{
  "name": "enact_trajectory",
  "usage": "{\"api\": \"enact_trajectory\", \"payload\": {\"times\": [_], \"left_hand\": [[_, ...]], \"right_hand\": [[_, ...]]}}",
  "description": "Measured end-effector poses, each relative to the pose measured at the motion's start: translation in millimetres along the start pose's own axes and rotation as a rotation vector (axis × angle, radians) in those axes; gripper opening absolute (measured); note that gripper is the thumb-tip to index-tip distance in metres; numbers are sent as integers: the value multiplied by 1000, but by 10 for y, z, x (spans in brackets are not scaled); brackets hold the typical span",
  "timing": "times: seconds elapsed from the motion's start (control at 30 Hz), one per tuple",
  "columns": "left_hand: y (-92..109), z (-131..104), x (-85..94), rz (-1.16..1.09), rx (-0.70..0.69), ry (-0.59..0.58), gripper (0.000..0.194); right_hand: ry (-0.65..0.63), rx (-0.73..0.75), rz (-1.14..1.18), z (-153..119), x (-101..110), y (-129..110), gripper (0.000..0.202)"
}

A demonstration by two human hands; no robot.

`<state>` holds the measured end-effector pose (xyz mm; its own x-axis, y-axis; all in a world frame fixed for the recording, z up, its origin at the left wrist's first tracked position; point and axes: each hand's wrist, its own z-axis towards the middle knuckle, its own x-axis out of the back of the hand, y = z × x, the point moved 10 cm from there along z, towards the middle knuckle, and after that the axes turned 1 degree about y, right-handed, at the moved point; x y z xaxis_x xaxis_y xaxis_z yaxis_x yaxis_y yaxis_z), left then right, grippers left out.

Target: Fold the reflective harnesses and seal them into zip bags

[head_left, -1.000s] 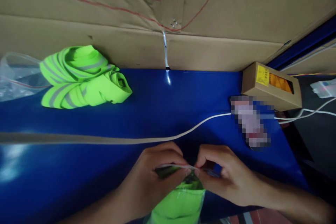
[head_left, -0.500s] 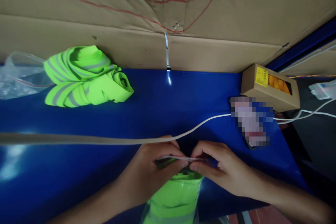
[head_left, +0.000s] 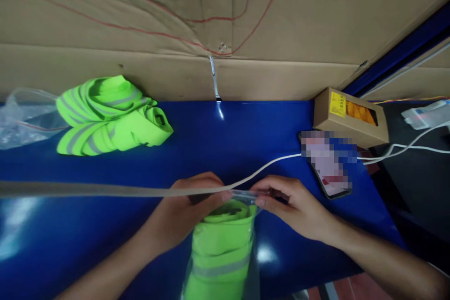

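A clear plastic bag (head_left: 242,194) has its top edge pinched between my two hands. Inside it sits a folded neon-green vest (head_left: 221,248) with grey reflective stripes, its lower end cut off by the frame. My left hand (head_left: 191,201) grips the left part of the bag's edge, thumb in front and fingers behind. My right hand (head_left: 288,201) pinches the right part in the same way. A white cable (head_left: 197,191) passes in front of my left hand's fingers and hides part of them.
Two rolled neon-green vests (head_left: 116,119) lie at the back left, beside loose clear plastic bags (head_left: 30,117). On the right are a phone (head_left: 325,166) with a blurred screen and a cardboard box (head_left: 326,119) with orange contents. Behind the blue table (head_left: 253,131) stands a cardboard wall (head_left: 281,75).
My hands have drawn apart along the bag's edge, and a stretch of clear plastic now shows between them. More of the bagged vest is visible. The view has shifted slightly.
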<state>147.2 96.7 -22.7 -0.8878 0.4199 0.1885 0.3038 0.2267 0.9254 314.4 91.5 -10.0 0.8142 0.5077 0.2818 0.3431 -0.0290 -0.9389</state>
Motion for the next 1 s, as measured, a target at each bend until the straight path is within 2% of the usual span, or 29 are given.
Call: {"api": "enact_trajectory", "payload": {"times": [0.1,0.27,0.4,0.47,0.53,0.63,0.67,0.73,0.77,0.83,0.9,0.97,1.0], "left_hand": [[-23,40,78,-97,-6,9,33],[-96,23,181,-205,58,89,43],[-17,-11,132,-465,68,59,45],[3,-57,95,-601,51,53,59],[-60,-162,18,-681,37,45,82],[-292,-468,-165,-687,15,35,102],[-385,-607,-185,-648,-1,72,97],[-538,-933,-81,-570,-58,246,90],[-637,-1113,15,-533,-36,352,83],[-795,-1531,375,-445,26,638,73],[-839,-2030,903,-284,81,973,70],[-723,-2557,1480,36,129,1291,69],[-685,-2756,1736,117,142,1382,66]], "right_hand": [[-23,-73,159,2,-20,90,32],[-202,-136,258,-84,-308,101,39],[-165,-208,416,-121,-388,178,45],[-136,-201,510,-113,-373,187,44],[-87,-162,571,-101,-317,172,42],[-7,-113,601,-133,-253,152,38],[-8,-114,597,-161,-276,154,37],[-69,-145,580,-227,-394,179,37],[-111,-159,570,-257,-460,196,40],[-164,-175,535,-287,-534,248,49],[-158,-196,458,-270,-504,348,56],[-116,-231,354,-228,-409,480,57],[-95,-245,315,-206,-361,541,57]]}}
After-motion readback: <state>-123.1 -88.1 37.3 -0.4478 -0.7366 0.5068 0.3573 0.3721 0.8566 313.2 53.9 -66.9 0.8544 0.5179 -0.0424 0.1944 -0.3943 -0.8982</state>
